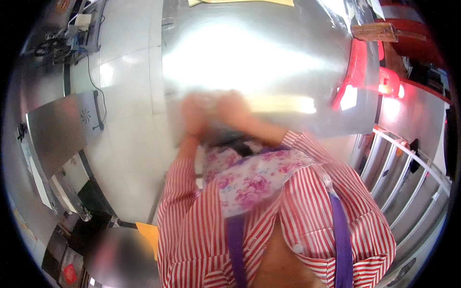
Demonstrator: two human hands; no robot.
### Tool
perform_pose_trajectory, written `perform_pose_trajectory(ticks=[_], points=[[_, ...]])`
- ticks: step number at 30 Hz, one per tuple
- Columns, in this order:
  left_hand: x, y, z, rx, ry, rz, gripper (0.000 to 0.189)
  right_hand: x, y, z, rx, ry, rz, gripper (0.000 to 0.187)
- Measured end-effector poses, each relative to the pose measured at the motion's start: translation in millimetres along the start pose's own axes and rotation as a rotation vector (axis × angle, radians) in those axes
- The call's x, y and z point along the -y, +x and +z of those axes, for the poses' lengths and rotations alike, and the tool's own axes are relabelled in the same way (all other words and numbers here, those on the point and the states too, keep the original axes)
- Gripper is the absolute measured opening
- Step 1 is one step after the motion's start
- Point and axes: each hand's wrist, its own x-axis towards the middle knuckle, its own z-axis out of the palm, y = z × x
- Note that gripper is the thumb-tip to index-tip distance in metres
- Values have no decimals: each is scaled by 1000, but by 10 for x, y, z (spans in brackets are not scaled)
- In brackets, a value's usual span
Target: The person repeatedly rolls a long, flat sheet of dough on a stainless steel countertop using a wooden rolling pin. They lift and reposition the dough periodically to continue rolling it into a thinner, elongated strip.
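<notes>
Both hands are blurred by motion at the near side of a shiny metal table (288, 79). My left hand (195, 109) and my right hand (232, 108) are close together, with something pale, too blurred to name, between them. A long pale yellow strip (281, 103) runs from beside my right hand across the tabletop to the right. How the fingers lie on it cannot be made out. Strong glare covers the table's middle.
At the table's right edge lie a red-bristled brush (356, 61) and a wooden handle (374, 32). Yellowish sheet material (241, 1) is at the far edge. A metal rack (399, 162) stands at right; a metal-topped surface (57, 133) is at left. A blurred person (119, 255) is at lower left.
</notes>
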Motion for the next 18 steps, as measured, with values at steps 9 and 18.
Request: perform_pose_trajectory(ticks=[9,18], points=[[-236,142,-118,122,372,-73,18,-734,-487,296,-120,37,23,61],[-627,256,150,204,438,79,19,-1216,-986,216,-236,-47,16,61]])
